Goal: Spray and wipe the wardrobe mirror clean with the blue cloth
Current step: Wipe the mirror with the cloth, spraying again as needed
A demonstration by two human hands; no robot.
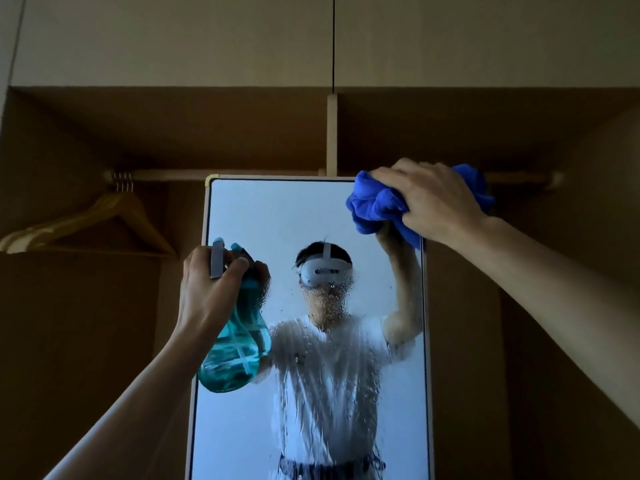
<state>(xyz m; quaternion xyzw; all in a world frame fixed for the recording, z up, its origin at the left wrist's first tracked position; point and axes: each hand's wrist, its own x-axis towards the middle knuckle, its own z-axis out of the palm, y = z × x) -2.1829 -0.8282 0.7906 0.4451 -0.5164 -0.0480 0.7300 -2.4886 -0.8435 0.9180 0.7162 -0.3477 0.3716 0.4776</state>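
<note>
A tall white-framed mirror stands upright inside the open wardrobe. Droplets and wet streaks cover its middle and lower glass. My right hand grips a bunched blue cloth against the mirror's top right corner. My left hand holds a teal translucent spray bottle by its neck in front of the mirror's left edge, nozzle toward the glass. The mirror reflects a person wearing a white headset and both raised arms.
A wooden hanging rail runs behind the mirror's top. Several wooden hangers hang at its left end. A vertical divider splits the shelf above. Closed cupboard doors fill the top.
</note>
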